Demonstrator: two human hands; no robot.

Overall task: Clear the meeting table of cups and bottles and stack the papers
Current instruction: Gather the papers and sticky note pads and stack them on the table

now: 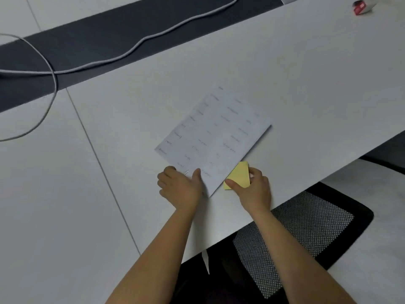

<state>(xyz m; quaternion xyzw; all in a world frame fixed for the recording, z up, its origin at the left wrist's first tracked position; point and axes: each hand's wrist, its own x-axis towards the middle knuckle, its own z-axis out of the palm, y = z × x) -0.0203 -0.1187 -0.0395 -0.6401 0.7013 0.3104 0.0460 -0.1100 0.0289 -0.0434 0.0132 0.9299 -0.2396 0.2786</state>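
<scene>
A stack of printed white papers (213, 137) lies tilted on the white meeting table (285, 73). My left hand (179, 186) grips the stack's near corner, thumb on top, beside a paper clip (187, 172) on the edge. A yellow sticky-note pad (238, 175) sits at the stack's right near edge, partly tucked under the papers. My right hand (252, 186) holds the pad between thumb and fingers. No cups or bottles are in view.
A grey cable (131, 51) runs along the dark strip (87, 40) at the table's middle and loops to the left. A red and white object (360, 6) lies at the far right. A black mesh chair (306, 233) stands below the table's near edge.
</scene>
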